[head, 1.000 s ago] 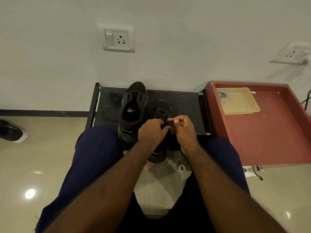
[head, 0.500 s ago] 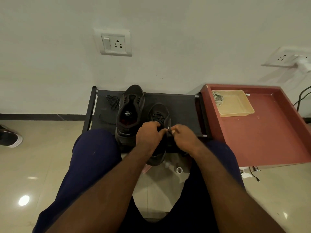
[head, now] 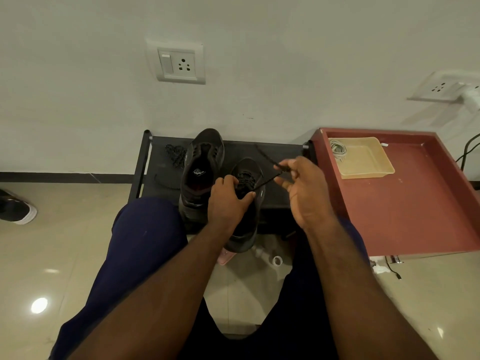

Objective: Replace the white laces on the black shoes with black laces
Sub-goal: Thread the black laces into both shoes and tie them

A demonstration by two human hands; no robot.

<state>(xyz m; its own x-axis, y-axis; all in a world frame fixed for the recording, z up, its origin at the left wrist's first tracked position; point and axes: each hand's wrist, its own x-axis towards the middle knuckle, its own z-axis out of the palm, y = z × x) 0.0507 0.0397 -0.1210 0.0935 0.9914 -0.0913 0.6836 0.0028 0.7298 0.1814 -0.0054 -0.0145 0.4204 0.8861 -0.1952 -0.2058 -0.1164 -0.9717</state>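
My left hand (head: 228, 201) curls around the throat of the black shoe (head: 246, 166) on the black rack (head: 280, 154), while my right hand (head: 307, 189), just beside it, pinches the black lace (head: 268, 179) running taut from the eyelets.

We log the left black fabric shoe (head: 207, 149) and right black fabric shoe (head: 248, 166) as plain black; the left insole (head: 198, 176) bears a small white logo. The thin black woven lace (head: 270, 178) matches the black metal rack (head: 285, 155). Also noted: dull red square table (head: 428, 203), pale yellow rectangular plastic tray (head: 368, 174), greyish-white coiled laces (head: 337, 150) (shadowed), navy cloth trousers (head: 140, 242).
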